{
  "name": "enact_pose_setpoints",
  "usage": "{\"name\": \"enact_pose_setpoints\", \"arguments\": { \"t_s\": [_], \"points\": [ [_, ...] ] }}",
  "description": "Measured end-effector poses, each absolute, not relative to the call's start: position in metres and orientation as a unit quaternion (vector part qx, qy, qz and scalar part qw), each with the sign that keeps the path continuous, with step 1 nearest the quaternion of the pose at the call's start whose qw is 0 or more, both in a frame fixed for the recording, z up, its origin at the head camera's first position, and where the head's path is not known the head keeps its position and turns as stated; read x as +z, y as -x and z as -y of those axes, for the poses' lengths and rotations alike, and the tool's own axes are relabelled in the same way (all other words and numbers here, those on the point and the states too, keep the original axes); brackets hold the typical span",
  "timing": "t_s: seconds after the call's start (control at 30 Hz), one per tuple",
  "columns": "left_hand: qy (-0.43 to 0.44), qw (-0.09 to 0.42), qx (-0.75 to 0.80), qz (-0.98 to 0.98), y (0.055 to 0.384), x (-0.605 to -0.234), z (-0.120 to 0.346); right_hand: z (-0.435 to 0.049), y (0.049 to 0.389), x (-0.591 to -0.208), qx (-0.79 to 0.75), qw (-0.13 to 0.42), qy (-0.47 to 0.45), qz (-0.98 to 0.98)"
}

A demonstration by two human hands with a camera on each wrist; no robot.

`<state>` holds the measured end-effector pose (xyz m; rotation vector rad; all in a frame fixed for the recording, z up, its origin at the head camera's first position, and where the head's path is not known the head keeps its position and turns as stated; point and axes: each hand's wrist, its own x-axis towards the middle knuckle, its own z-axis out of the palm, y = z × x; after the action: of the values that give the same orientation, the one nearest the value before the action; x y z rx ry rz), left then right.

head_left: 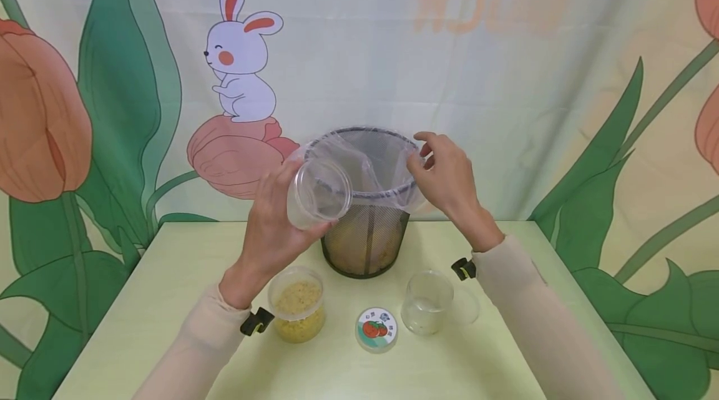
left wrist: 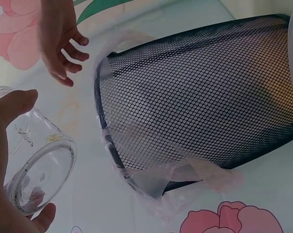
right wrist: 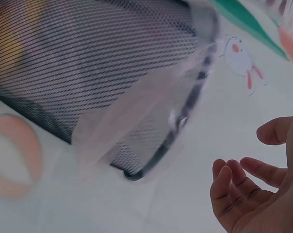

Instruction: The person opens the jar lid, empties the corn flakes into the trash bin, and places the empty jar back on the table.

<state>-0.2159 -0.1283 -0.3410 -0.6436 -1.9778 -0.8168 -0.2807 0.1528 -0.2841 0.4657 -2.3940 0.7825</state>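
My left hand [head_left: 268, 219] grips a clear plastic jar [head_left: 320, 197], tilted with its mouth toward the viewer, at the left of a mesh bin's rim. In the left wrist view, the jar [left wrist: 42, 170] shows a small yellow bit on its wall and otherwise looks empty. The black mesh bin [head_left: 365, 238] stands upright, lined with a thin clear bag [head_left: 412, 197] folded over its rim. My right hand [head_left: 449, 175] is by the bin's right rim, fingers loosely bent. In the right wrist view, that hand [right wrist: 258, 194] holds nothing and appears apart from the bag.
On the table [head_left: 185, 263], a clear tub with yellow crumbly stuff [head_left: 298, 325] stands at the front left. A round lid with a tomato picture [head_left: 376, 328] lies mid-front. To its right are another clear jar [head_left: 427, 309] and a transparent disc [head_left: 467, 306]. A printed curtain [head_left: 348, 63] hangs behind.
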Motion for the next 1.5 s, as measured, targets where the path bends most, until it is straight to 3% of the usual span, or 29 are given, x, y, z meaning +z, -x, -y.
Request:
{"name": "enact_pose_setpoints", "arguments": {
  "t_s": [0.63,1.17,1.5],
  "points": [
    [0.262,0.405,-0.374,0.792,0.199,-0.357,0.119,-0.137,0.206,-0.286,0.292,0.327,-0.336,0.834],
    [0.262,0.358,-0.372,0.816,0.181,-0.376,0.104,-0.12,0.181,-0.295,0.236,0.198,-0.439,0.844],
    [0.27,0.339,-0.361,0.826,0.173,-0.388,0.102,-0.107,0.175,-0.307,0.233,0.168,-0.456,0.842]
  ]
}}
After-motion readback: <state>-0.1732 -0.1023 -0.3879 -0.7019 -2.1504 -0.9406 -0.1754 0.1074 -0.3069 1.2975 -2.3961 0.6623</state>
